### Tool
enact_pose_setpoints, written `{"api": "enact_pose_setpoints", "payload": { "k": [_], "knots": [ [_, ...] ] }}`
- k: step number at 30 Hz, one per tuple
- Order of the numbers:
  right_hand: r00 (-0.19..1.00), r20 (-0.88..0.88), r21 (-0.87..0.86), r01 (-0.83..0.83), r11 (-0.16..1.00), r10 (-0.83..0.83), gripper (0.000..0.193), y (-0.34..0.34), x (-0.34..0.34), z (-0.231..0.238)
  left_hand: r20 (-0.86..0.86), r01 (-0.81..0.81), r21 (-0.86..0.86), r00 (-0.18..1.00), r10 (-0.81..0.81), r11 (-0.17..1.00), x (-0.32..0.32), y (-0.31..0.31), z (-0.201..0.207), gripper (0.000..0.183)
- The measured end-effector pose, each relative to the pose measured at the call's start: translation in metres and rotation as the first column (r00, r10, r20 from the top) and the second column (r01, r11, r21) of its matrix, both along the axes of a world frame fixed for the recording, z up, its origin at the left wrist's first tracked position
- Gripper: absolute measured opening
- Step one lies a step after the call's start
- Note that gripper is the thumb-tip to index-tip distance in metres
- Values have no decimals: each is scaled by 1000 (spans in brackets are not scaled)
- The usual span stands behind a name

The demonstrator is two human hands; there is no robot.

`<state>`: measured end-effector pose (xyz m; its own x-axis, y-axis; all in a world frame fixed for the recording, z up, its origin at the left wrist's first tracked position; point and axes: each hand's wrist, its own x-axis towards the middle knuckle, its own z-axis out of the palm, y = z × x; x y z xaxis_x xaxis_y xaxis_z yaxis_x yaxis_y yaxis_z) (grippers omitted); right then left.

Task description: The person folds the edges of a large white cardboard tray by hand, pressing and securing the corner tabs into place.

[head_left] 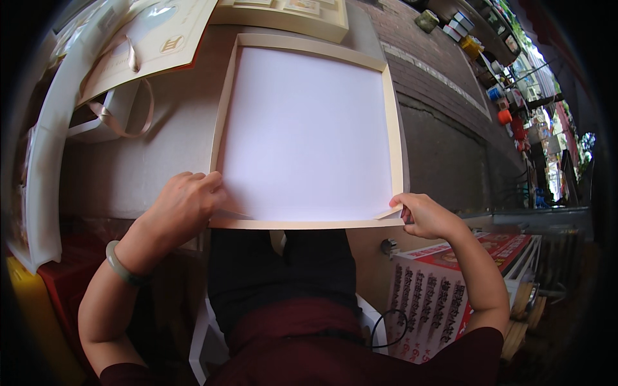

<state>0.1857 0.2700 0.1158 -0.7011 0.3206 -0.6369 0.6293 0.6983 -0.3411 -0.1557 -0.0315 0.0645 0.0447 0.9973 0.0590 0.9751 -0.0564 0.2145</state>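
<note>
A shallow cream cardboard box (309, 135) with a plain white inside lies in front of me, its near edge just past the table's edge above my lap. My left hand (191, 198) is closed at the near left corner, fingers curled over the wall; a green bangle (122, 265) circles that wrist. At the near right corner, my right hand (421, 213) pinches the cardboard between thumb and fingers. A small flap (388, 212) slants inward beside the right fingertips. Part of the left corner is hidden by my left hand.
Beyond the box stands another cream box (281, 18) with compartments. At the left are a cream printed bag or folder (151, 45) with a ribbon (122, 130) and a long translucent plastic wrap (48, 154). A red-and-white printed carton (428, 302) stands low at my right, beside a paved street (444, 83).
</note>
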Motion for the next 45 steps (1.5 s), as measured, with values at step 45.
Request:
{"api": "enact_pose_setpoints", "payload": {
  "k": [45],
  "knots": [
    [862, -478, 290, -26, 957, 169, 43, -19, 36, -46, 186, 15, 37, 982, -22, 999, -2, -22, 9, 10]
  ]
}}
